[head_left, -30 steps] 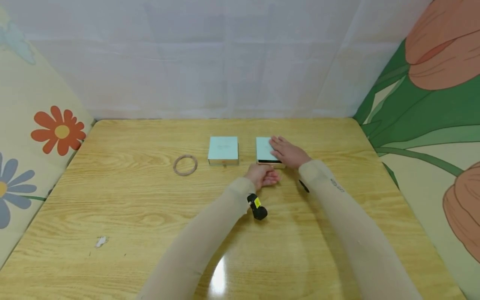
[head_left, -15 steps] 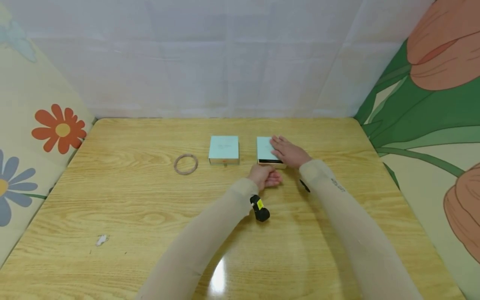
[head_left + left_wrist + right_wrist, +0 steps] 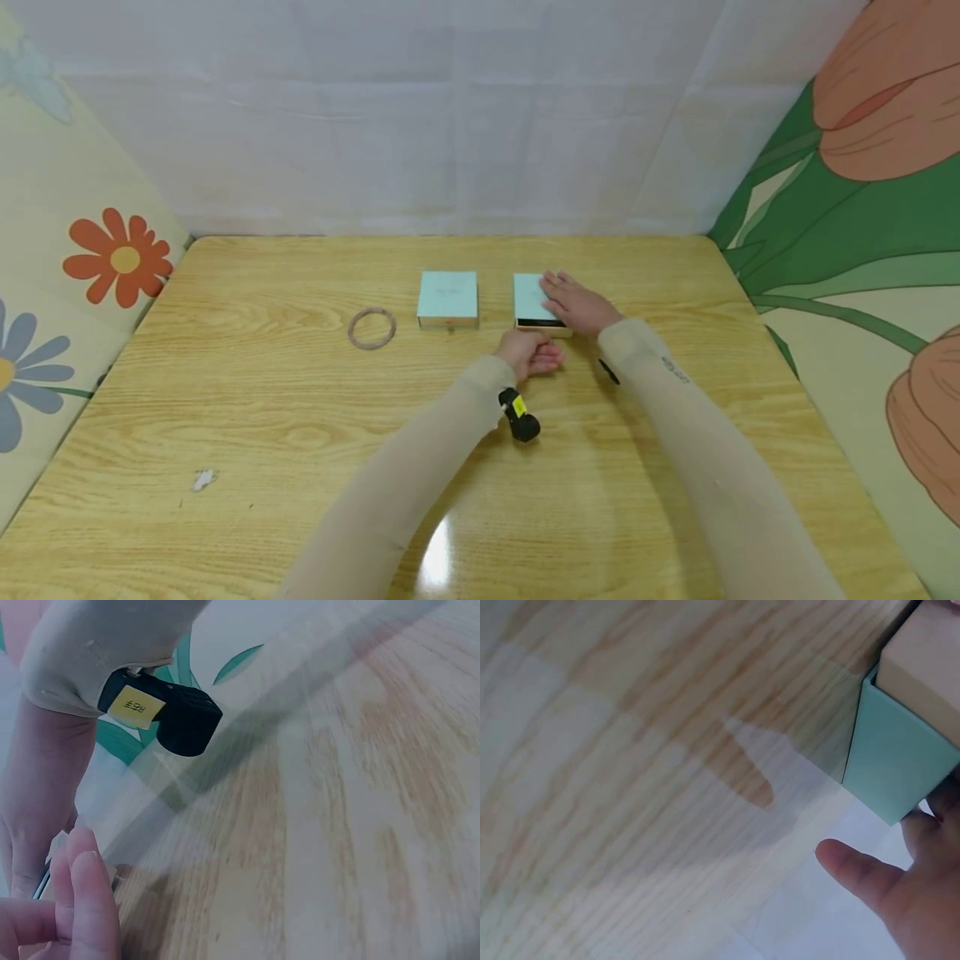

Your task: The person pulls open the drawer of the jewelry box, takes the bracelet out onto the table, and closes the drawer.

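Note:
A pale turquoise drawer box (image 3: pixel 527 293) sits at the back right of the table, its cream inner drawer (image 3: pixel 924 675) drawn out a little, with a dark strip showing in the head view. My right hand (image 3: pixel 577 307) lies flat across the top, fingers straight; its thumb stands away from the box in the right wrist view. At the drawer's lower front edge, my left hand (image 3: pixel 529 353) pinches with thumb and index finger, the other fingers extended loosely to the right. Whatever lies between those two fingertips is hidden.
A second turquoise box (image 3: pixel 448 292), closed, stands left of the first one. Farther left lies a brownish-pink ring (image 3: pixel 367 346). A small white patch (image 3: pixel 202 481) marks the wooden table (image 3: pixel 300 400) at front left. A white cloth (image 3: pixel 450 125) hangs behind.
Both hands keep their places on the right box, and the drawer's gap looks the same. The head view has shifted very slightly.

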{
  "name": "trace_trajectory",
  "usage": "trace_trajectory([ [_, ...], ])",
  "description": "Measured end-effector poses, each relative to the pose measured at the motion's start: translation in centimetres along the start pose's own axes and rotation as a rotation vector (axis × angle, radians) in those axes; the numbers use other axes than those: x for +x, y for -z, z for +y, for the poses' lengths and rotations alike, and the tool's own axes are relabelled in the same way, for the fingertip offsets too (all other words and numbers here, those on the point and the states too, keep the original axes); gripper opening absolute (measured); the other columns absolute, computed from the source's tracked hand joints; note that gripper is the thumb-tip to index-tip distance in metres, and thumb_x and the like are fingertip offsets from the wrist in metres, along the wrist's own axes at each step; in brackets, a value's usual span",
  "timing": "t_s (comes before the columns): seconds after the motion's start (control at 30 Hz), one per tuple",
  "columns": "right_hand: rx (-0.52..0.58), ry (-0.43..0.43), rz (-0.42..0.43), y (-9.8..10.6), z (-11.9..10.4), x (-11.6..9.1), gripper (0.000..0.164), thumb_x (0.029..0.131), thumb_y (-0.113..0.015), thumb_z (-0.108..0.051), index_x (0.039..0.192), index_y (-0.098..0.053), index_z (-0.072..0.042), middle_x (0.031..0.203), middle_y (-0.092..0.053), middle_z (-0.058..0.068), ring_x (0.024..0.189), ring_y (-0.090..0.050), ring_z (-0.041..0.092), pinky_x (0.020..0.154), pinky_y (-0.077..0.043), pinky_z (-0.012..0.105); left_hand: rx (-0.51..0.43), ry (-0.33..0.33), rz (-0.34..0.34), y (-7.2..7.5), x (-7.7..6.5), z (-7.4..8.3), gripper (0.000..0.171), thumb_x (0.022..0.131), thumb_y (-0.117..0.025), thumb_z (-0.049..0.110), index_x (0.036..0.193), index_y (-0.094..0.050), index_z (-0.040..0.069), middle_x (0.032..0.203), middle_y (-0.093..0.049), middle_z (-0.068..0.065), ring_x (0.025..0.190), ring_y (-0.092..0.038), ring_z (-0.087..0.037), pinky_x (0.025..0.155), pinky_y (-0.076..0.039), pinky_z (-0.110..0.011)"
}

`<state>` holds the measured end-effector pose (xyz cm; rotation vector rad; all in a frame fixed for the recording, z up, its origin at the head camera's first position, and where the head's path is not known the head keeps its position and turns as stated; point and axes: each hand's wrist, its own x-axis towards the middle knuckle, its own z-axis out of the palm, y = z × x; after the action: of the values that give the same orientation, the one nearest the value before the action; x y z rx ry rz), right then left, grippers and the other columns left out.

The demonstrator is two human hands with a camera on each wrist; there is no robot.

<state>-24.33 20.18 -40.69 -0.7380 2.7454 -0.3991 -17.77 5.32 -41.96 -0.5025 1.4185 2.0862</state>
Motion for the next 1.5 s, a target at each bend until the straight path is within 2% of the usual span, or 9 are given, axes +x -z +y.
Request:
trace_trajectory([
  [0.13, 0.002, 0.001, 0.005, -0.05, 0.03, 0.02, 0.054, 0.107, -0.035, -0.026, 0.151, -0.021, 0.001, 0.159, -0.014, 0.018, 0.146, -0.006, 0.036, 0.119, -0.01, 0.048, 0.005, -0.003, -0.009, 0.05, -0.07, 0.01, 0.025, 0.1, -0.048, 0.002, 0.121, -0.055, -0.009, 0.067, -0.063, -0.007, 0.055, -0.063, -0.015, 0.052, -0.055, -0.021],
  [0.37, 0.009, 0.012, 0.014, 0.1, -0.04, -0.07, 0.053, 0.107, -0.036, -0.025, 0.151, -0.022, 0.002, 0.158, -0.016, 0.019, 0.146, -0.008, 0.037, 0.119, -0.012, 0.048, 0.017, -0.01, -0.006, 0.05, 0.01, -0.25, 0.021, 0.1, -0.048, 0.002, 0.116, -0.057, -0.008, 0.066, -0.063, -0.007, 0.054, -0.063, -0.014, 0.05, -0.055, -0.021],
  [0.77, 0.008, 0.023, 0.018, -0.11, 0.21, -0.04, 0.054, 0.107, -0.037, -0.024, 0.151, -0.022, 0.003, 0.158, -0.015, 0.02, 0.146, -0.008, 0.037, 0.119, -0.011, 0.048, 0.05, 0.005, -0.036, 0.28, -0.17, -0.44, 0.027, 0.099, -0.049, 0.002, 0.12, -0.056, -0.014, 0.064, -0.062, -0.007, 0.053, -0.062, -0.013, 0.053, -0.056, -0.021],
  [1.23, 0.014, 0.024, 0.013, -0.21, 0.49, 0.16, 0.054, 0.107, -0.035, -0.026, 0.151, -0.02, 0.002, 0.158, -0.013, 0.02, 0.146, -0.006, 0.037, 0.119, -0.009, 0.047, 0.052, 0.003, -0.032, 0.24, -0.14, -0.73, 0.023, 0.099, -0.049, 0.002, 0.108, -0.06, -0.016, 0.061, -0.061, -0.007, 0.05, -0.061, -0.013, 0.046, -0.052, -0.02],
  [1.5, 0.018, 0.029, 0.005, -0.17, 0.46, 0.12, 0.055, 0.107, -0.035, -0.027, 0.151, -0.019, 0.003, 0.158, -0.013, 0.021, 0.146, -0.005, 0.038, 0.119, -0.008, 0.048, 0.083, 0.007, -0.031, 0.26, -0.67, -0.8, 0.027, 0.1, -0.048, 0.003, 0.114, -0.059, -0.017, 0.061, -0.061, -0.006, 0.05, -0.061, -0.013, 0.047, -0.053, -0.019],
])
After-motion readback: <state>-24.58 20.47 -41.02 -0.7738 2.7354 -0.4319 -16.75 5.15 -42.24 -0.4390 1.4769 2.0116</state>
